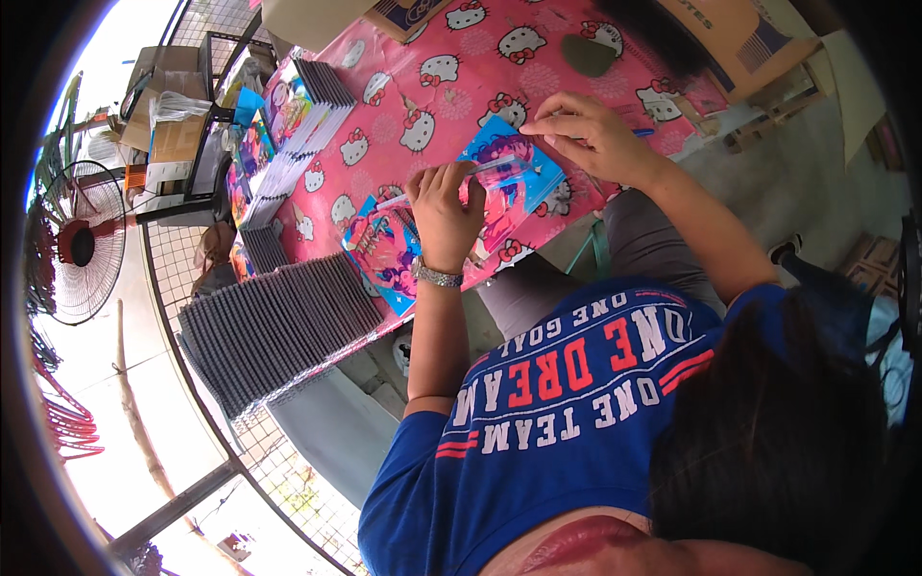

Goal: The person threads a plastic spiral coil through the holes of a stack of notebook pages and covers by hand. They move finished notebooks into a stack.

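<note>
A blue-and-pink illustrated cover (504,204) lies on a table with a pink cat-print cloth (418,130), near the table edge in front of the person. The left hand (445,206) is over the middle of the cover, fingers curled down at a clear plastic strip (499,167); whether it grips the strip cannot be told. The right hand (594,142) is above the cover's far right corner, thumb and forefinger tips close together; anything pinched there is too small to make out. A blue pen (642,132) lies near the right wrist. On the left, a brown cardboard box (181,134) holds crumpled clear plastic at its top. Another cardboard box (740,43) sits beyond the right hand, contents hidden. Dark-bound notebooks (279,322) stand in a packed row left of the cover.
</note>
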### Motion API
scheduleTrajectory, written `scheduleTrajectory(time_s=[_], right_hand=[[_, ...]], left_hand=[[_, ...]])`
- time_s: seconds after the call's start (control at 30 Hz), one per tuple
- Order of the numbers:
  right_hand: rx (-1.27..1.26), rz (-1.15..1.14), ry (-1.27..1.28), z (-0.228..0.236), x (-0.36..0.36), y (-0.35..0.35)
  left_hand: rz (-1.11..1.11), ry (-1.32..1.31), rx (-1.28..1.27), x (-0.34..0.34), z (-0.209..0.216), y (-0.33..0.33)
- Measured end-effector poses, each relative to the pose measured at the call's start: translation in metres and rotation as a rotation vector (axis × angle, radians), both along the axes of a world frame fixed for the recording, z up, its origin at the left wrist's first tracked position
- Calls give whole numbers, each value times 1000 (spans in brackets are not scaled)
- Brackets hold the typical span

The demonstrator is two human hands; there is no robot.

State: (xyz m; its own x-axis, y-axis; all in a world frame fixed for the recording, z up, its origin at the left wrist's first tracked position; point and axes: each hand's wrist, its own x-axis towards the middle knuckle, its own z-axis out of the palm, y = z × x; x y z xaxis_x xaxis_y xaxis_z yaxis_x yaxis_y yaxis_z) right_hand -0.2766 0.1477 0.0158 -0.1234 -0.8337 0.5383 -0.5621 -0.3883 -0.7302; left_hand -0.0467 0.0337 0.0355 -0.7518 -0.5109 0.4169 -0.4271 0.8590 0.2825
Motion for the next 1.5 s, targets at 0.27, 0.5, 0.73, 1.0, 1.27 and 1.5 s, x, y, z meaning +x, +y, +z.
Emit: scheduleTrajectory(time_s=[0.27,0.5,0.73,1.0,1.27,1.5], right_hand=[[108,81,-91,-1,-2,3],[459,156,-184,15,5,4],[167,-96,118,15,26,6],[582,-492,159,-44,-43,-66],[442,-1029,7,-109,-95,-64],[555,-467,523,-88,-56,-60]], left_hand=[[5,-15,-18,-6,0,-1],[-57,-31,-70,-36,-7,16],[-79,-76,-52,-35,-9,16],[-180,-50,3,-15,-7,20],[194,-202,-74,5,-11,45],[58,71,79,21,-30,17]])
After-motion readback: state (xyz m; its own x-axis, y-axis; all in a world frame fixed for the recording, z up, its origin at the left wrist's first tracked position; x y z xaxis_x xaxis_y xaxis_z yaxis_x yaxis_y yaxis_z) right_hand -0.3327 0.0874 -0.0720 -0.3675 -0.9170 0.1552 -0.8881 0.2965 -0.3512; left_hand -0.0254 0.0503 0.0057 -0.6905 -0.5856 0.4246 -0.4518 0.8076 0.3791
